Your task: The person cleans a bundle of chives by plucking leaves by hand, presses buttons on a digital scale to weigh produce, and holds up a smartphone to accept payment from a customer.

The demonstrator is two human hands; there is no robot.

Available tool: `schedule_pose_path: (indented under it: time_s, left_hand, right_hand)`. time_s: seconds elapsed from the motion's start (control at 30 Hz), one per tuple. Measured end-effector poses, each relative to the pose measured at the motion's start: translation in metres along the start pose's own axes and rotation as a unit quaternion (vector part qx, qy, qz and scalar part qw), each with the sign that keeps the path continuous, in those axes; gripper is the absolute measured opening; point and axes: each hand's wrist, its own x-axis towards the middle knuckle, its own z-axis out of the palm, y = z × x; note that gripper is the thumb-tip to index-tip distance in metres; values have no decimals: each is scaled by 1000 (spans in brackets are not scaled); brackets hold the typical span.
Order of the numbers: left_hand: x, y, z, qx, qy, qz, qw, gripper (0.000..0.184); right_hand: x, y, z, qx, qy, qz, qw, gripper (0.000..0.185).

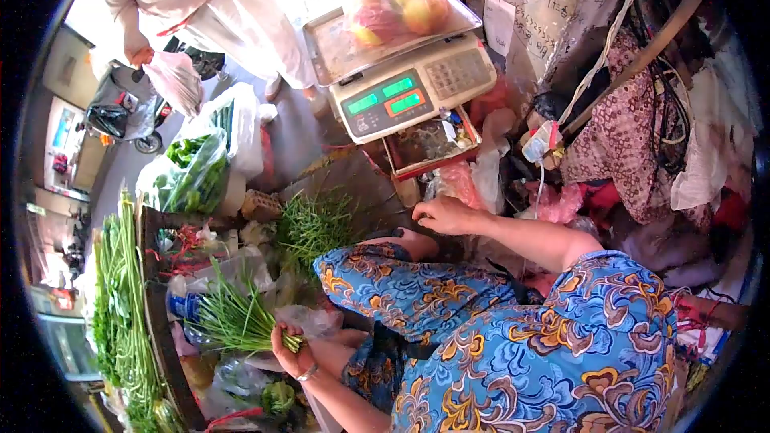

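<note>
My left hand (293, 350), a band round its wrist, is closed round the lower ends of a bunch of thin green stalks (237, 314). The long leaves fan out to the left over plastic bags. Held apart from the bunch, my right hand (446, 215) hangs above my knee, just below the scale's drawer. Its fingers are loosely bent and I see nothing in them. A loose heap of similar greens (315, 228) lies on the floor in front of my legs.
A digital scale (417, 84) carries a bag of fruit (401, 12) above an open drawer (433, 144). Long green stalks (120, 305) line the left side. Bagged leafy vegetables (192, 164) stand beyond. A person (192, 0) holding a bag (175, 82) stands opposite. Cloth and cables hang at right.
</note>
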Motion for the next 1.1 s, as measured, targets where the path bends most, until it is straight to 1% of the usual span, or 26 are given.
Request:
schedule_pose_path:
  time_s: [0.07, 0.2, 0.27, 0.37, 0.47, 0.6, 0.8, 0.87, 0.97, 1.1]
  left_hand:
    - [-1, -1, 3, -10, 12, 0, 1000, 9]
    - [-2, -1, 4, -9, 4, -3, 1000, 9]
    - [-6, 0, 11, 11, -1, 7, 1000, 9]
    - [-8, 1, 16, 15, 3, 13, 1000, 9]
    - [-5, 1, 10, 5, 2, 8, 1000, 9]
    - [-5, 1, 9, 5, 3, 9, 1000, 9]
    - [-4, 1, 9, 6, 17, 5, 1000, 10]
    - [-9, 1, 19, 3, 29, 13, 999, 11]
    - [-9, 1, 19, -1, 23, 11, 1000, 10]
    - [-11, 2, 24, -17, 37, 8, 999, 10]
  right_hand:
    - [3, 9, 8, 7, 10, -22, 1000, 24]
    - [5, 19, 19, 4, 4, -10, 1000, 24]
    - [2, 4, 11, 8, -48, 42, 998, 27]
    - [2, 9, 16, 7, -46, 14, 999, 26]
    - [3, 11, 19, -3, -69, 37, 997, 25]
    - [1, 10, 22, -22, -68, 29, 997, 25]
    - [-1, 8, 23, -8, -76, 21, 997, 26]
    - [-3, 8, 24, -7, -59, -1, 998, 26]
    - [-4, 3, 23, -7, -72, 26, 997, 26]
    - [-2, 10, 29, -40, -81, 12, 996, 26]
